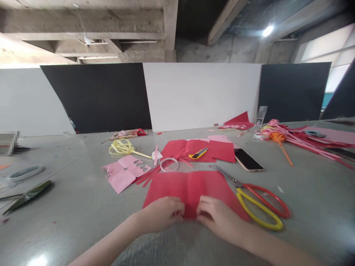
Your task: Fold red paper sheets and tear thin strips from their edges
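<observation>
Red paper sheet laid flat on grey desk; near edge pinched by fingers of left hand and right hand. Scissors placed just right of sheet.

Head-worn view, facing forward and down over a grey table.
The one camera sits close above the person's left hand and right hand at the near edge; farther off it takes in the black and white partition boards and concrete ceiling beams.
</observation>
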Demonstrator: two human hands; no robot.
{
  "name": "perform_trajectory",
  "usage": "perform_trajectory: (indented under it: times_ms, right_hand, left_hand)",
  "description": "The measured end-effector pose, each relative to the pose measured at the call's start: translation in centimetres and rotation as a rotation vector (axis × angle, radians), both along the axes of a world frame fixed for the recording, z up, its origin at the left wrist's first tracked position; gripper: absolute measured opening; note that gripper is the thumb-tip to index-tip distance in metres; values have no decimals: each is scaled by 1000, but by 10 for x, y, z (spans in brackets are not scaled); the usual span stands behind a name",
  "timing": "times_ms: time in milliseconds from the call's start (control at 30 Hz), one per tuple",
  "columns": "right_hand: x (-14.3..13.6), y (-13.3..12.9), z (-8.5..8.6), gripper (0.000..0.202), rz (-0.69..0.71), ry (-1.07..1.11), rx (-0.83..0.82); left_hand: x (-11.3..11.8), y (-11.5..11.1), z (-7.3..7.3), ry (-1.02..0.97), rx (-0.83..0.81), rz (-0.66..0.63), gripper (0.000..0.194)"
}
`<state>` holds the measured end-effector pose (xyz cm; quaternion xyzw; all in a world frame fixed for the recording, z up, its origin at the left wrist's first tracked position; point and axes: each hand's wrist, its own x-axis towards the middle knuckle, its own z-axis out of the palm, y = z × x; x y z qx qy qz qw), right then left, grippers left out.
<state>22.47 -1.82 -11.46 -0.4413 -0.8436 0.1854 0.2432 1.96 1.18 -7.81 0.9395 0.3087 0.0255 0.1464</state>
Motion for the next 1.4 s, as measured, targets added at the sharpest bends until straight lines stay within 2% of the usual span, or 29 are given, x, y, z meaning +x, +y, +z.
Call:
perform_trajectory:
  times_ms: [267, 400, 500, 700, 1400]
  right_hand:
    - [-3, 9, -5, 11, -205, 49, -149]
    - [0, 12, -5, 14, -183, 3, -128]
    - [1, 14, -6, 17, -158, -65, -52]
    - [-1, 13, -11, 17, -151, -191, 80]
    - [-4, 11, -2, 14, -170, -246, 62]
  left_hand:
    - [-4, 11, -11, -82, -188, 183, 13]
    - [-3, 12, -16, -105, -217, 245, 15]
    - [-2, 11, -17, -111, -222, 257, 15]
    - [-1, 10, -15, -81, -202, 241, 14]
    - [7, -3, -5, 115, -5, 262, 17]
